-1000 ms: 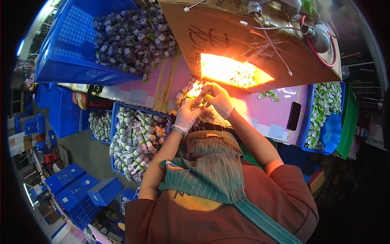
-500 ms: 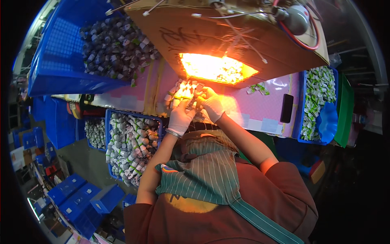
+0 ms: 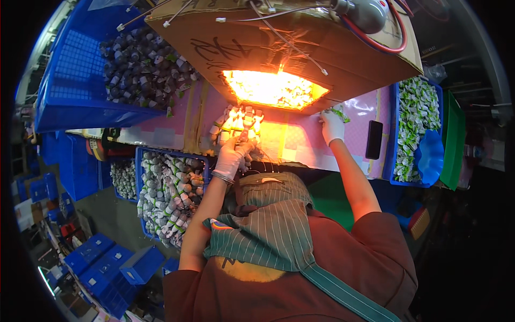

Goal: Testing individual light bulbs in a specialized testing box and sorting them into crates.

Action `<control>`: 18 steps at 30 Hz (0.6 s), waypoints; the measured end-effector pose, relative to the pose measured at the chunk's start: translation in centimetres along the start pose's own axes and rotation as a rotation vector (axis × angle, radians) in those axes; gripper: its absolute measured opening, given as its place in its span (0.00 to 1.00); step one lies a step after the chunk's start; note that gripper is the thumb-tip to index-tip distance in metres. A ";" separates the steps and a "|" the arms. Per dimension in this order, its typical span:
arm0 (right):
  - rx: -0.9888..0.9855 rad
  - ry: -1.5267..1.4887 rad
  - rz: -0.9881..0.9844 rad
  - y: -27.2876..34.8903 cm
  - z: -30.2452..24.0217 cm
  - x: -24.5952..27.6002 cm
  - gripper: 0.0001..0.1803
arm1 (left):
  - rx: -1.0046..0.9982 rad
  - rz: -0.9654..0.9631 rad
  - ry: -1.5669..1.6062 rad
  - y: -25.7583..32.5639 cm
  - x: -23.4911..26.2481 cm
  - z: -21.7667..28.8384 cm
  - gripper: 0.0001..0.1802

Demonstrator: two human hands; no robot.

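Pink sheeting covers the worktable point(image 3: 356, 144), washed orange in the middle by strong light. Nearest is the person's maroon shirt point(image 3: 354, 263) with a striped green apron point(image 3: 268, 231) over it. To the left, below the table's near edge, a blue crate point(image 3: 140, 209) is heaped with grey-and-white pieces banded in green.

At the near edge, the gloved left hand point(image 3: 229, 159) has thumb and fingers closed around a pale piece point(image 3: 247, 134). Just beyond it, a cluster of small white pieces point(image 3: 220, 129) lies on the table. Farther right, the gloved right hand point(image 3: 333, 127) reaches to some green-and-white bits point(image 3: 340, 111), its fingertips close together; whether they grip one, I cannot tell. A black phone point(image 3: 374, 139) lies near that hand. At far right, a blue scalloped bowl point(image 3: 431, 158) rests on green-and-white pieces in a blue bin point(image 3: 393, 161), beside a green tray point(image 3: 455, 139).

Beyond the hands, a cardboard box point(image 3: 348, 70) glows through its cut opening. Back left, a large blue crate point(image 3: 96, 110) holds more grey-and-white pieces. On top of the box sits a rounded grey fitting point(image 3: 370, 16) with wires.
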State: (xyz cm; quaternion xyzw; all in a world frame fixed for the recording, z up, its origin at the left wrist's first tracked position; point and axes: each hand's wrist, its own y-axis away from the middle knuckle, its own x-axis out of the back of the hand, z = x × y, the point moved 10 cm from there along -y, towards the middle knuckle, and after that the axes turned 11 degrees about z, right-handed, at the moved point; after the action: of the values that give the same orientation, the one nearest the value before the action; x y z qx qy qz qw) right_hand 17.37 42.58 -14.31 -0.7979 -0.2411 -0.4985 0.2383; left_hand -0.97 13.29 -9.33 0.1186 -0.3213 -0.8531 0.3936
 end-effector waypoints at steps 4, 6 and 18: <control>-0.145 -0.426 -0.107 2.0 -5.0 -0.6 0.05 | -0.045 0.009 0.122 0.0 -0.1 0.4 0.22; -0.342 -0.932 -0.228 4.2 -9.6 -1.2 0.08 | -0.048 0.042 0.133 -0.3 0.0 0.2 0.21; 0.153 -0.600 -0.100 4.7 -24.8 1.0 0.08 | -0.340 0.146 -0.072 -0.3 2.2 1.7 0.22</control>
State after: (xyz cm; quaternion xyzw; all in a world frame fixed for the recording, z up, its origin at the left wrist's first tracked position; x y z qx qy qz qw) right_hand 3.77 23.72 -4.36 -0.8763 -0.3766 -0.2322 0.1910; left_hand -3.38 12.56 -8.07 -0.0037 -0.1941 -0.8680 0.4571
